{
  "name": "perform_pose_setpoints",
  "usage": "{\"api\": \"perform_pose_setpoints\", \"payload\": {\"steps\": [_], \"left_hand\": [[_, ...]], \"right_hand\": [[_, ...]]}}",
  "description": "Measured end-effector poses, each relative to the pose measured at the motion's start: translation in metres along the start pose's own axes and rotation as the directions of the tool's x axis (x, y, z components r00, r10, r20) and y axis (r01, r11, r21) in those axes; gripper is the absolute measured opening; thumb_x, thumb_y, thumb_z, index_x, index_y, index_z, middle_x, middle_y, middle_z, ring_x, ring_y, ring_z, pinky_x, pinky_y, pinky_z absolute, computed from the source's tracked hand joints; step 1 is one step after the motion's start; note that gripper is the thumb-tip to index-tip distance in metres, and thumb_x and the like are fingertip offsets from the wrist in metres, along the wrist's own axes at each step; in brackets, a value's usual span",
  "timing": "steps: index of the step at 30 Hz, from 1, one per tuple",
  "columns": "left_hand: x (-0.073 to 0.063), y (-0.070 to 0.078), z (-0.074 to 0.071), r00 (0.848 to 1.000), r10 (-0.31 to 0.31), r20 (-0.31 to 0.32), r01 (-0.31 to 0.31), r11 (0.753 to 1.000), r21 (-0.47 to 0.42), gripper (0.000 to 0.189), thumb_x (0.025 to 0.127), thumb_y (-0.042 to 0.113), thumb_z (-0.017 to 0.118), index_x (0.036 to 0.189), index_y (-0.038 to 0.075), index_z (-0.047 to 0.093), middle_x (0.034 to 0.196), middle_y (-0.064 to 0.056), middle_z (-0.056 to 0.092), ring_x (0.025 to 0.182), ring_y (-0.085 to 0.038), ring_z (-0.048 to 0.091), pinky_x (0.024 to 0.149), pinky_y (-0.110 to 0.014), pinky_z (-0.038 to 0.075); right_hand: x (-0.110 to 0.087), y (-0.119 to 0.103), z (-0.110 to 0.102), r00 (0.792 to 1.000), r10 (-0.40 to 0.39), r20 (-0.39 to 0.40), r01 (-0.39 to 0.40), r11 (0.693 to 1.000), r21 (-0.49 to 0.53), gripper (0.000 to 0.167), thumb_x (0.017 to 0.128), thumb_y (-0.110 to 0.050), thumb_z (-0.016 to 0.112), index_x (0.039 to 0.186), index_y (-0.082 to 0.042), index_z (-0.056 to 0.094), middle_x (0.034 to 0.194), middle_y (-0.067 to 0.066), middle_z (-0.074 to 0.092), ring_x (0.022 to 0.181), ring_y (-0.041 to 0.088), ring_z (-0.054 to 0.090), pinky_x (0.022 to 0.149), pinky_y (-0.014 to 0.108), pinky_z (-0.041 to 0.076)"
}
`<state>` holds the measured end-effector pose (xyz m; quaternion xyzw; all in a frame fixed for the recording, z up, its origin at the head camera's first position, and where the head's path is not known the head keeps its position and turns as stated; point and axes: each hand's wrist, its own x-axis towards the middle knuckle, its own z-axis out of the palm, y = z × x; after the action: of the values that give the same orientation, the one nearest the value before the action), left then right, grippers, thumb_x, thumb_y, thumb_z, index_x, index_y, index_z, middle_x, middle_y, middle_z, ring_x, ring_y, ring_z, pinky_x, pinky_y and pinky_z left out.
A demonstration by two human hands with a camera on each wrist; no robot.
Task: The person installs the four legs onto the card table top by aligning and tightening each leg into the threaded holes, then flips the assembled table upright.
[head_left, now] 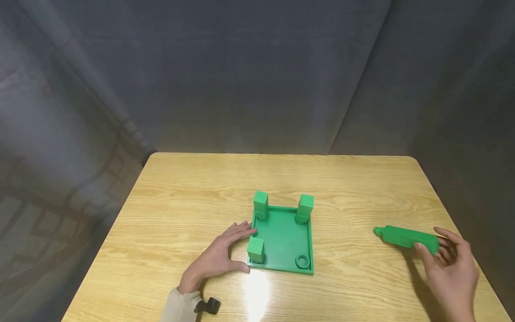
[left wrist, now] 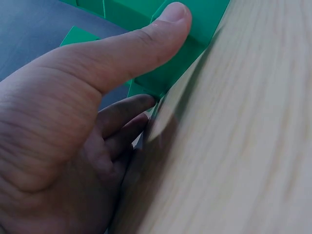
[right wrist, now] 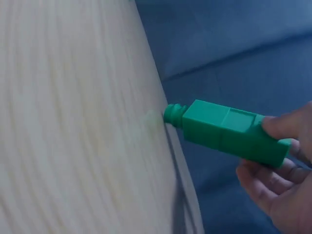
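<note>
A square green tray-like panel (head_left: 284,241) with a raised rim lies on the table. Green square legs stand upright at three of its corners: far left (head_left: 260,205), far right (head_left: 306,206) and near left (head_left: 255,249). A round threaded socket (head_left: 302,261) shows at the near right corner. My left hand (head_left: 219,254) rests at the panel's left side, fingers extended along the left rim and thumb at the near edge. Off to the right, my right hand (head_left: 452,268) pinches the plain end of another green leg (right wrist: 229,127), held above the table, its threaded end (right wrist: 174,114) pointing left.
The wooden table (head_left: 193,188) has rounded far corners. Dark grey curtains (head_left: 241,89) hang behind it and along both sides. A black strap with a small block (head_left: 209,306) sits on the left wrist.
</note>
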<state>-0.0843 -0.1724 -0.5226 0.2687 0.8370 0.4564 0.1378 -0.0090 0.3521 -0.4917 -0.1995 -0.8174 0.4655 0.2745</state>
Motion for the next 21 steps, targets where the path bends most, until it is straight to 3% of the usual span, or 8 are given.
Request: {"api": "perform_pose_setpoints", "payload": {"steps": [2,5,7,9,14,20,21], "left_hand": [[0.000,0.000,0.000,1.000,0.002,-0.002,-0.002,1.000,0.006,0.101,0.077,0.043,0.100,0.165,0.027,0.055,0.177,-0.003,0.042,0.167,-0.039,0.028,0.135,-0.070,0.016],[0.001,-0.001,0.001,1.000,0.005,-0.004,-0.005,1.000,0.013,0.101,0.076,0.043,0.100,0.165,0.027,0.055,0.177,-0.003,0.042,0.167,-0.038,0.029,0.136,-0.068,0.015],[0.001,-0.002,0.001,1.000,0.004,-0.005,-0.004,1.000,0.017,0.102,0.076,0.043,0.100,0.166,0.027,0.055,0.176,-0.002,0.042,0.167,-0.037,0.029,0.136,-0.067,0.015],[0.001,-0.001,0.001,1.000,0.004,-0.006,-0.004,1.000,0.021,0.102,0.076,0.044,0.100,0.165,0.027,0.055,0.176,-0.002,0.043,0.167,-0.037,0.029,0.137,-0.066,0.016],[0.000,-0.001,0.001,1.000,0.007,-0.009,-0.007,1.000,0.023,0.101,0.076,0.045,0.100,0.165,0.028,0.055,0.176,-0.002,0.043,0.167,-0.038,0.029,0.136,-0.066,0.016],[0.000,-0.001,0.000,1.000,0.013,-0.009,-0.013,1.000,0.019,0.101,0.076,0.045,0.099,0.165,0.027,0.055,0.176,-0.003,0.043,0.167,-0.038,0.029,0.136,-0.067,0.016],[0.000,-0.001,0.000,1.000,0.016,-0.009,-0.016,1.000,0.022,0.101,0.076,0.045,0.099,0.165,0.027,0.055,0.176,-0.003,0.043,0.167,-0.038,0.030,0.136,-0.067,0.016]], "right_hand": [[-0.002,-0.006,0.003,1.000,-0.005,0.016,0.003,0.986,0.164,0.065,0.088,0.030,0.071,0.146,0.001,0.066,0.113,-0.012,0.068,0.099,-0.006,0.069,0.086,0.002,0.055],[-0.007,-0.018,0.007,0.996,-0.072,0.055,0.044,0.916,0.398,0.060,0.085,0.041,0.062,0.139,0.016,0.064,0.117,0.003,0.070,0.107,0.003,0.074,0.086,0.010,0.061],[-0.011,-0.026,0.010,0.985,-0.148,0.084,0.089,0.869,0.487,0.058,0.083,0.044,0.058,0.138,0.023,0.060,0.121,0.006,0.071,0.112,0.006,0.074,0.088,0.012,0.062],[-0.016,-0.035,0.012,0.967,-0.229,0.112,0.147,0.862,0.486,0.056,0.084,0.043,0.059,0.138,0.026,0.057,0.125,0.004,0.072,0.113,0.005,0.073,0.089,0.012,0.062],[-0.025,-0.053,0.021,0.907,-0.379,0.181,0.235,0.815,0.529,0.052,0.086,0.037,0.066,0.137,0.029,0.055,0.133,0.006,0.072,0.117,0.007,0.073,0.098,0.013,0.060],[-0.034,-0.071,0.041,0.802,-0.559,0.213,0.293,0.678,0.674,0.050,0.088,0.028,0.076,0.133,0.031,0.055,0.132,0.015,0.072,0.117,0.014,0.073,0.106,0.018,0.058],[-0.036,-0.074,0.044,0.787,-0.578,0.216,0.303,0.667,0.681,0.049,0.089,0.026,0.077,0.133,0.031,0.056,0.132,0.016,0.072,0.117,0.015,0.072,0.106,0.018,0.058]]}}
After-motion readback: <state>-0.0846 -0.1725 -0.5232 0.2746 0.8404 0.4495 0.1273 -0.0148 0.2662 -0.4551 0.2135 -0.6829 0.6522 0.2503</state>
